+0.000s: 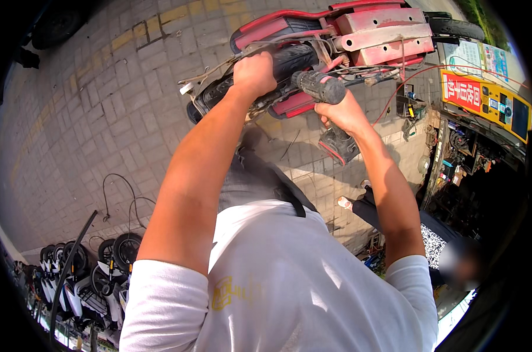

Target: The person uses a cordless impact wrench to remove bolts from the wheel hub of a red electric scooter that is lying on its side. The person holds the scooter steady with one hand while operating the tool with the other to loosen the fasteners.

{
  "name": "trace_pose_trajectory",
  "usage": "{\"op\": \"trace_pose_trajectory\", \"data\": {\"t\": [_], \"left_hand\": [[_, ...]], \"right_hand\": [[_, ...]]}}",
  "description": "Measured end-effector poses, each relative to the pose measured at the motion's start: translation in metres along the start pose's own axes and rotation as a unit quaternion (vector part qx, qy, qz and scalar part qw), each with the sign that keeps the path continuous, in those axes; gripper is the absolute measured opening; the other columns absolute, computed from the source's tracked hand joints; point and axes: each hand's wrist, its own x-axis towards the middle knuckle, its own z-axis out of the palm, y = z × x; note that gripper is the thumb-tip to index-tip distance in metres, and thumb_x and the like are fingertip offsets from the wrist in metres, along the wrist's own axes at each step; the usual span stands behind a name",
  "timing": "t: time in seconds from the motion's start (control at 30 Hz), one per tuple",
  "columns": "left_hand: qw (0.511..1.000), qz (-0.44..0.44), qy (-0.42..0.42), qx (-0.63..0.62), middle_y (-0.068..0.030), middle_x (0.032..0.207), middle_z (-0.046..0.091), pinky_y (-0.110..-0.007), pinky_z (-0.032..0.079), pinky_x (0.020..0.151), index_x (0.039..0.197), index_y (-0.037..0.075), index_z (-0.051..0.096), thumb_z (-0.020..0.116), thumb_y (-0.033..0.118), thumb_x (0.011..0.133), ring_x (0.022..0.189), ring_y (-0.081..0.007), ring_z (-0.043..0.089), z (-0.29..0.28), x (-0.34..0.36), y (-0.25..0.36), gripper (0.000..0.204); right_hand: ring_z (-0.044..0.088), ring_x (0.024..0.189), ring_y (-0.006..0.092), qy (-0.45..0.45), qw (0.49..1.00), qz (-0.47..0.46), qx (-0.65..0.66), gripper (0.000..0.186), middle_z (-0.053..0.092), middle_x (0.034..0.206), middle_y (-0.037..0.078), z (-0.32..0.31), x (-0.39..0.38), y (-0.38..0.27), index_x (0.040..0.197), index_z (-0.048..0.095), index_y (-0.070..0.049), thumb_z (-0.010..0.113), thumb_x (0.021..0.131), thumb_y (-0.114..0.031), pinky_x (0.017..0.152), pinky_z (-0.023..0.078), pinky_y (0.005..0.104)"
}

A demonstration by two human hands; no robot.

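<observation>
A red scooter (389, 35) lies tipped over ahead of me, its underside panel with round holes facing me. My left hand (255, 73) is closed at its black-tyred wheel (295, 58). The fingers curl out of sight, so what they grip is hidden. In my right hand (343, 111) is a cordless drill (320, 87), held by its handle with the battery at the bottom. The drill's front end points left, close to the wheel and the metal parts around it. Whether its tip touches anything I cannot tell.
Brick paving (119, 111) surrounds the scooter. A red cable (389, 105) runs past its right side, near a yellow machine (488, 105) with a red sign. Another person (430, 234) is at the lower right. Several parked scooters (84, 281) stand at the lower left beside a black cord (104, 196).
</observation>
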Motion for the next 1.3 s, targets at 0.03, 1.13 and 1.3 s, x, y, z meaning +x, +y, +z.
{"op": "trace_pose_trajectory", "data": {"t": [0.03,1.13,1.3], "left_hand": [[1.000,0.000,0.000,0.001,-0.0199,0.102,0.072,-0.045,0.055,0.086,0.107,0.002,0.061,0.071,0.018,0.073,0.098,-0.0366,0.070,0.000,0.000,0.001,0.039],[0.996,0.002,0.057,-0.064,-0.0212,0.109,0.067,-0.046,0.051,0.091,0.114,0.001,0.055,0.078,0.024,0.062,0.104,-0.0412,0.063,0.027,-0.037,-0.064,0.061],[0.999,0.007,0.029,-0.026,-0.0238,0.102,0.070,-0.047,0.053,0.087,0.103,0.000,0.059,0.075,0.025,0.065,0.097,-0.0407,0.067,0.011,-0.017,-0.036,0.049]], "right_hand": [[0.058,0.056,0.0111,-0.002,1.000,-0.002,-0.004,0.030,0.062,0.074,0.003,0.000,0.000,0.000,0.105,0.062,0.001,0.067,0.076,-0.005,0.053,0.047,0.0297],[0.059,0.055,0.0137,-0.002,0.993,0.002,0.121,0.034,0.064,0.084,0.006,-0.005,-0.001,0.005,0.110,0.058,0.000,0.068,0.077,0.000,0.050,0.048,0.0305],[0.056,0.052,0.0136,-0.002,0.998,0.005,0.066,0.040,0.061,0.086,0.005,-0.012,0.013,0.000,0.114,0.056,-0.001,0.066,0.076,0.002,0.047,0.047,0.0309]]}}
